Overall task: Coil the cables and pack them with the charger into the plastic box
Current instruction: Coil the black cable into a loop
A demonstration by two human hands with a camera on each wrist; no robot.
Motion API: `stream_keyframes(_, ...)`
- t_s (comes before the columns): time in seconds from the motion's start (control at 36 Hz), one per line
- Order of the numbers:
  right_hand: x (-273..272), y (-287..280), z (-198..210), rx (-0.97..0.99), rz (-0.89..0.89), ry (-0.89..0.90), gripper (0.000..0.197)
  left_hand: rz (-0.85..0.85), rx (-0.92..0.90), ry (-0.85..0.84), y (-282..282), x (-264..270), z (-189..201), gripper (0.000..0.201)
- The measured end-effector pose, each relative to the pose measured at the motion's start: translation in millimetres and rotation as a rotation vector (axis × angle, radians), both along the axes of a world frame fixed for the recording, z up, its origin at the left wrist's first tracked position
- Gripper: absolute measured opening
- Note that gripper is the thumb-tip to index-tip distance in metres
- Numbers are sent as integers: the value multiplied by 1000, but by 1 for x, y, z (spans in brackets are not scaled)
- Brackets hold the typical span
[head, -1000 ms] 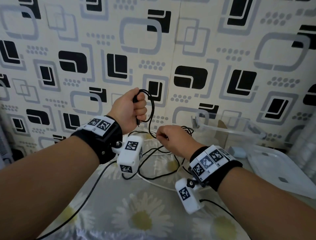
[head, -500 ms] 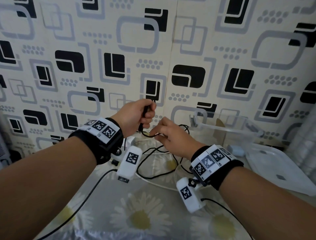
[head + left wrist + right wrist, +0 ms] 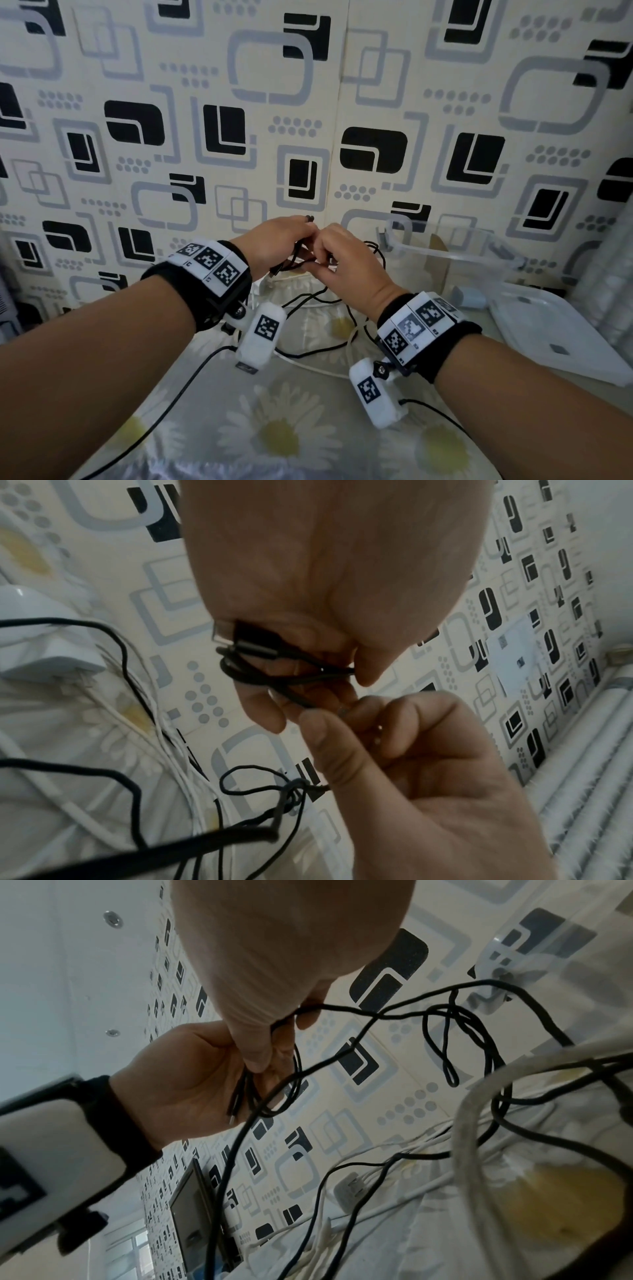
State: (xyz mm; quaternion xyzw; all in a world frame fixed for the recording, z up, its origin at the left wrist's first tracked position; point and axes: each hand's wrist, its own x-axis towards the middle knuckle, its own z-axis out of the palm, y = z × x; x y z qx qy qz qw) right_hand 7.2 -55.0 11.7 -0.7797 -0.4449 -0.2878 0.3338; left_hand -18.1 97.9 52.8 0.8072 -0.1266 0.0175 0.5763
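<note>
A thin black cable lies in a few small loops in my left hand, whose fingers curl round it, the plug end sticking out. Right beside it, my right hand pinches the same cable between thumb and fingers. The rest of the black cable trails down in loose tangles onto the daisy-print cloth. A white cable lies under it. The clear plastic box stands open at the right rear. A white charger rests on the cloth by the wall.
The box's flat clear lid lies to the right of the box. A small pale blue block sits in front of the box. The patterned wall rises right behind the hands. Camera leads run off both wrists.
My left hand came down from its raised position with the cable. My right hand rose to meet it, so both hands now touch at the loops.
</note>
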Motion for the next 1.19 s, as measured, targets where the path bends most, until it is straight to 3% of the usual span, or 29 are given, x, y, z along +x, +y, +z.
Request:
stream_keyframes(0.22, -3, 2, 0, 26, -58, -129, 44, -20, 233, 26, -6, -2, -2, 27)
stream_keyframes(0.36, -1, -1, 2, 43, -85, -110, 46, -53, 432, -10, -9, -4, -3, 29)
stream_keyframes(0.56, 8, -9, -1, 75, -49, -27, 40, -66, 392, 92, -14, -8, -6, 47)
stream_keyframes(0.67, 13, -19, -3, 149, -96, 90, 48, -38, 508, 64, -11, -6, -6, 44)
stream_keyframes(0.78, 14, -26, -5, 158, -137, 210, 53, 61, 501, 58, -2, 0, -8, 39)
stream_keyframes(0.94, 15, -28, -12, 23, -346, 458, 50, 98, 580, -79, 2, -1, -10, 35)
stream_keyframes(1.03, 12, -24, -12, -24, -327, 591, 55, 146, 542, -100, 0, 0, -10, 40)
stream_keyframes(1.19, 6, -19, -10, -81, -204, 691, 28, 179, 404, -128, 3, 4, -12, 45)
